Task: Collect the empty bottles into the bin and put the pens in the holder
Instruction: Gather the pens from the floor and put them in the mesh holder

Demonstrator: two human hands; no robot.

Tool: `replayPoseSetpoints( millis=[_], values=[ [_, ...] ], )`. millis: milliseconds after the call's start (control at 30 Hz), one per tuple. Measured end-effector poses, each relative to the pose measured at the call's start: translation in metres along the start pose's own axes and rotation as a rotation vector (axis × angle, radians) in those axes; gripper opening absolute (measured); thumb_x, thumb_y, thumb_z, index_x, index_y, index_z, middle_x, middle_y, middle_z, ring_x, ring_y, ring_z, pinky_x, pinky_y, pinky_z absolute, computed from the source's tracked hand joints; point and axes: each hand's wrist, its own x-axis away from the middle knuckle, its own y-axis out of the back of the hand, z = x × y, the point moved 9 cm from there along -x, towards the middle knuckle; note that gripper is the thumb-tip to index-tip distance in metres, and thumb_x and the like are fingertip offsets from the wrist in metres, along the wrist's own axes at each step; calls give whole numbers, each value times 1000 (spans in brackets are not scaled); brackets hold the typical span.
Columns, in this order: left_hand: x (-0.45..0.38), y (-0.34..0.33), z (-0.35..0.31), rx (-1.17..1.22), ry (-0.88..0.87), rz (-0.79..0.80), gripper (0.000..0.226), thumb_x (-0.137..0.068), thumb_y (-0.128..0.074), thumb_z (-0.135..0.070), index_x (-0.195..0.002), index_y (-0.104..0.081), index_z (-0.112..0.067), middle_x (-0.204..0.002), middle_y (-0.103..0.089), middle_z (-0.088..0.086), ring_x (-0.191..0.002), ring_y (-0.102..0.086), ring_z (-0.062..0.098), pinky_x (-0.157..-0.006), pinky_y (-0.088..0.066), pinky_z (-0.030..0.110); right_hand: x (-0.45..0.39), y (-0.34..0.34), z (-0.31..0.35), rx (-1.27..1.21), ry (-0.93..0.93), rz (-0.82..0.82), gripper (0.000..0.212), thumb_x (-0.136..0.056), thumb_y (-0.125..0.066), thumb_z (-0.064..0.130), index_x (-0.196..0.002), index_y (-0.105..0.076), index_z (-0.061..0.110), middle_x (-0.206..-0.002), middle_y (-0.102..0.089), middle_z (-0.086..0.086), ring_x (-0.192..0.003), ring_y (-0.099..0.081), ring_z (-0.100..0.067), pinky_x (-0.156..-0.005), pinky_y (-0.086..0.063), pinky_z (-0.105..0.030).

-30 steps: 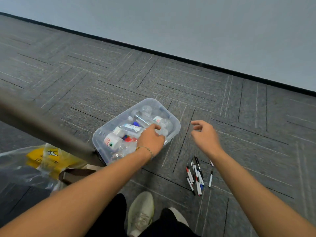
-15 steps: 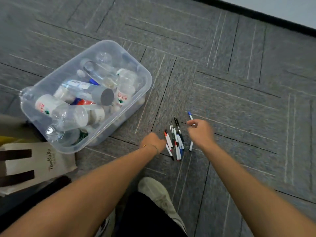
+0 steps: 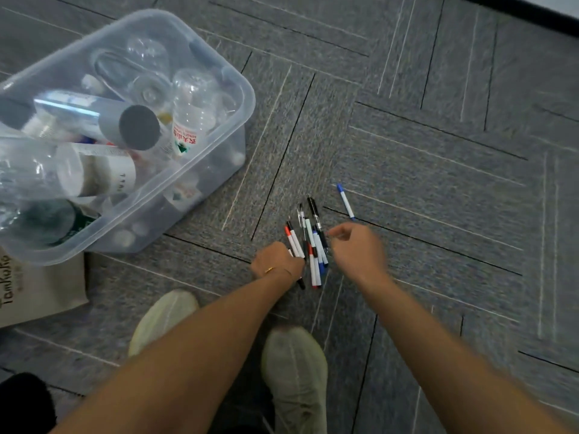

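A clear plastic bin stands on the carpet at the upper left, filled with several empty bottles. A small heap of pens with red, blue and black caps lies on the floor in front of my feet. My left hand is closed in a fist on the left side of the heap, and a black pen end sticks out below the wrist. My right hand is blurred, fingers curled, with its fingertips at the right edge of the heap. One blue-capped pen lies alone just beyond it. No pen holder is in view.
A beige paper bag lies under the bin's near corner at the left. My two pale shoes stand just behind the pens. A black skirting board crosses the top right corner.
My left hand left the bin and came down onto the pens. The view tilted down and closer. My right hand drew back from the blue-capped pen toward the heap.
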Motion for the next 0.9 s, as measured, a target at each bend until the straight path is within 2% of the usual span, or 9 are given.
replayPoseSetpoints(
  millis=[133,233,333,467,533,633,733,833,900],
  values=[
    [-12,1,12,117,-31,-25,37,-93,-53,-49,-89,-67,-15,-94,-70,9,-86,-63,30,-70,-41,31,-11,-23,3,55,3,-2,16,-89,-60,18,-96,-72,26,-78,-70,5,-70,-67,-19,-62,-49,-31],
    [-21,15,34,294,-23,-69,33,-99,-45,-34,-90,-65,-9,-102,-70,18,-91,-62,35,-75,-45,36,-24,-50,17,169,47,38,15,-88,-62,19,-93,-76,20,-89,-75,-5,-84,-70,-28,-68,-53,-33],
    [-30,31,51,435,2,-92,27,-98,-44,-23,-86,-61,-6,-99,-67,18,-91,-60,36,-83,-50,40,-36,-76,33,292,107,64,15,-89,-65,23,-89,-72,10,-92,-73,-12,-90,-70,-34,-70,-52,-36],
    [-37,43,64,447,55,-88,30,-97,-50,-21,-96,-70,1,-97,-67,19,-93,-59,36,-73,-37,32,-42,-98,48,449,161,54,16,-94,-62,19,-103,-70,8,-105,-71,-14,-100,-69,-36,-75,-52,-38],
    [-40,46,66,480,68,-92,26,-94,-54,-21,-87,-70,-1,-93,-70,19,-89,-61,35,-70,-37,33,-43,-105,52,548,179,59,17,-95,-60,13,-108,-70,9,-110,-71,-14,-103,-69,-34,-77,-52,-37],
    [-43,46,64,519,86,-96,29,-90,-59,-22,-63,-56,-12,-66,-57,8,-70,-53,30,-65,-38,34,-42,-108,61,627,236,76,20,-95,-59,8,-112,-69,9,-112,-72,-13,-104,-70,-33,-80,-55,-38],
    [-45,42,56,493,70,-94,34,-89,-61,-23,-57,-51,-13,-57,-48,4,-63,-45,26,-61,-34,33,-40,-97,58,473,201,73,14,-93,-60,18,-95,-70,9,-96,-72,-12,-93,-70,-34,-70,-50,-36],
    [-44,37,35,391,-1,-63,30,-87,-65,-24,-60,-58,-13,-58,-53,4,-60,-48,24,-59,-37,31,-49,-66,27,141,-1,20,29,-89,-59,29,-67,-58,12,-66,-61,-6,-68,-63,-30,-55,-39,-31],
    [-45,32,13,311,-68,-44,30,-87,-67,-27,-62,-61,-11,-58,-55,5,-59,-50,23,-56,-37,29,-55,-49,8,33,-52,-5,34,-95,-52,29,-65,-52,13,-64,-59,-7,-64,-60,-29,-54,-42,-33]
  ],
)
